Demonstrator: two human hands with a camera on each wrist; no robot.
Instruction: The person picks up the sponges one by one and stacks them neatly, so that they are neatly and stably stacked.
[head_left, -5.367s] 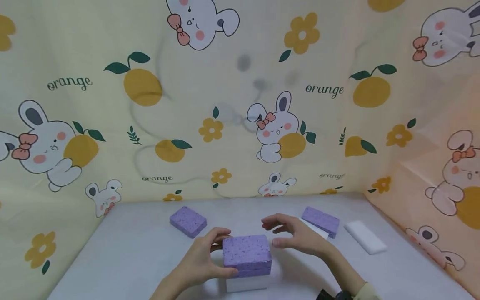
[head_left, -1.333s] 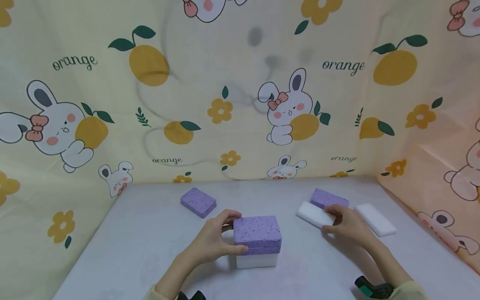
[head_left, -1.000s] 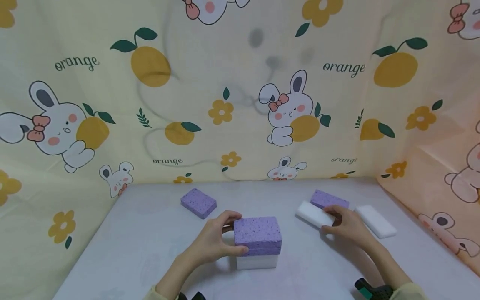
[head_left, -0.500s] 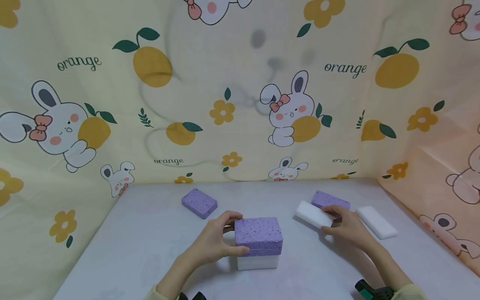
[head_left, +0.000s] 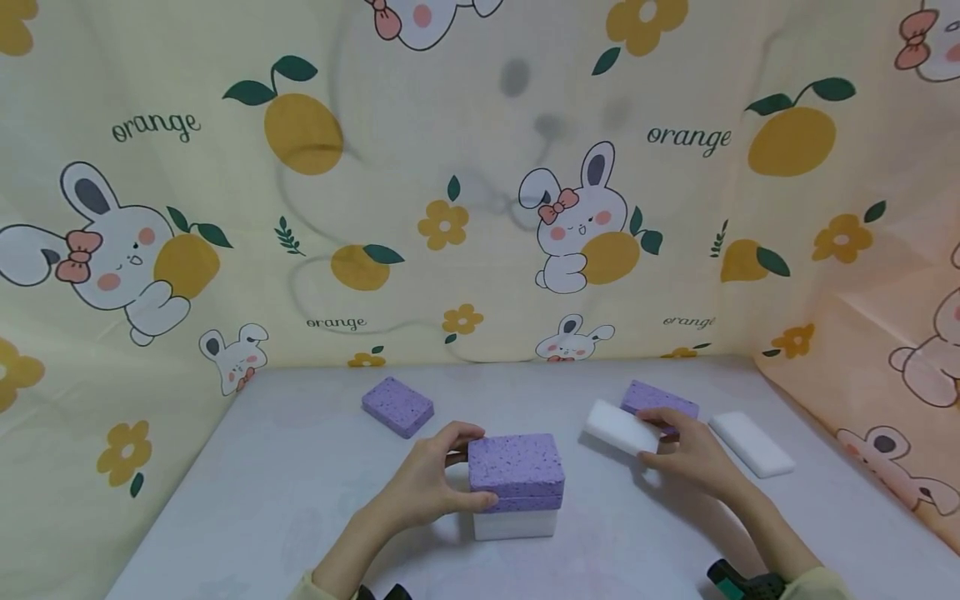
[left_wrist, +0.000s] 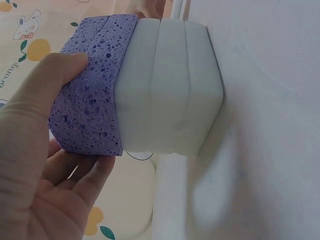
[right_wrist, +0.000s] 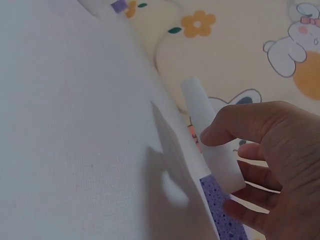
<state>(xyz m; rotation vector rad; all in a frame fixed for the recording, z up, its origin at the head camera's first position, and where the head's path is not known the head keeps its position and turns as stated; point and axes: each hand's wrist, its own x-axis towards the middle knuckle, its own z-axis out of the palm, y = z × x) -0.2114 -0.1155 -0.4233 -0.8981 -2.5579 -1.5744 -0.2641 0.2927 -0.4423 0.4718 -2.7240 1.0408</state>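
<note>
Hands both curled partway: left hand (head_left: pixel 423 485) gripped stack (head_left: pixel 519 485) at its two purple sponges (left_wrist: pixel 97 107), three white blocks (left_wrist: pixel 167 87) beneath; right hand (head_left: pixel 692 452) pinched a loose white block (head_left: pixel 618 427), clear of the surface (head_left: pixel 315 467), right of the stack. Third purple sponge (head_left: pixel 651 396) lay just past that block, behind-right of the stack; another white block (head_left: pixel 752 444) farther right; fourth purple sponge (head_left: pixel 397 407) behind-left. Printed backdrop (head_left: pixel 420 108) stood behind the stack.
</note>
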